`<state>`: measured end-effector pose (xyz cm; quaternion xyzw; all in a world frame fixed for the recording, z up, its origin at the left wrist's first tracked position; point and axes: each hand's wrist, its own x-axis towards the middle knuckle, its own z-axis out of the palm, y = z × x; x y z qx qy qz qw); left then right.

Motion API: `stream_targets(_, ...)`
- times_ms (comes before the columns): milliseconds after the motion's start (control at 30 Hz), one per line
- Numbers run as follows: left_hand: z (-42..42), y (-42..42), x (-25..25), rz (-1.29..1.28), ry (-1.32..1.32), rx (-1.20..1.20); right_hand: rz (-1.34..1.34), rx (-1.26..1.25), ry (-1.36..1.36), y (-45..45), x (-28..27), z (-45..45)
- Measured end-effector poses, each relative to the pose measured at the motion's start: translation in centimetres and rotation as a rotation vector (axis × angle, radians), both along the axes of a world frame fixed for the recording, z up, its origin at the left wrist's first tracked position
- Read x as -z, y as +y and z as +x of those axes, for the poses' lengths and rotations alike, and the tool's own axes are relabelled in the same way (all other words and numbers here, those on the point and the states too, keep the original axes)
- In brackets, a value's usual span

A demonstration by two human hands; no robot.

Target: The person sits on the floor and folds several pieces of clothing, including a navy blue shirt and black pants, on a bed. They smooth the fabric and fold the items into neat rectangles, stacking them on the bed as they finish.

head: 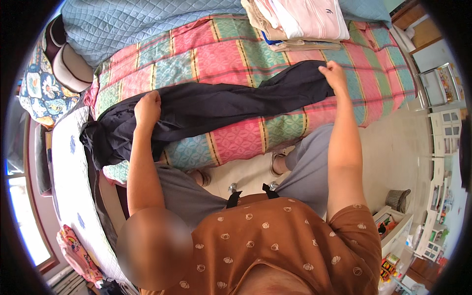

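A long black cloth garment [217,103], perhaps trousers, lies stretched sideways across a plaid bedspread [236,142]. My right hand [333,75] pinches its right end between thumb and fingers. Toward the left part of the garment, my left hand [148,108] is closed on the cloth, with the fingertips mostly hidden. Beyond my left hand the black fabric is bunched and crumpled at the bed's left side. Between the two hands it lies fairly flat, with some creases.
A stack of folded clothes [306,22] stands on the far side of the bedspread, before a blue quilted cover [155,25]. At left are a beige cushion [73,68] and a floral cloth [49,88]. An open drawer [392,226] and a woven basket [397,200] are at right.
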<state>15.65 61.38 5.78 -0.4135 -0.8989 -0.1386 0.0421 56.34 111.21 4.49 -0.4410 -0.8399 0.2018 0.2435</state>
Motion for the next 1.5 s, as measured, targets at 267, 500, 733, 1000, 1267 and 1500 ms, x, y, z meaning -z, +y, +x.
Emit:
stream_targets(267, 0.9, -0.7, -3.6, 0.392, 0.070, -0.065, -0.368, 0.144, 0.777, -0.6, -3.2, 3.8)
stream_targets(500, -2.3, 2.0, -2.8, 0.692, -0.364, -0.110, -0.615, 0.243, 1.169, 2.8, -3.2, 4.3)
stream_targets(733, -3.0, 4.4, 2.5, 0.404, -0.044, 0.023, -0.611, 0.246, 0.773, 2.4, -0.8, 0.5)
stream_targets(1000, 7.5, 6.0, -0.7, 0.343, 0.062, 0.178, -0.299, 0.017, -0.177, 0.2, 0.2, 1.9)
stream_targets(1267, 12.3, 4.2, -1.6, 0.040, -0.175, 0.533, -0.279, -0.105, -0.100, 4.3, 2.3, 5.8)
stream_targets(1500, 12.5, 1.1, -1.5, 0.154, -0.282, 0.584, 0.143, 0.161, -0.319, -3.6, -1.6, 3.6)
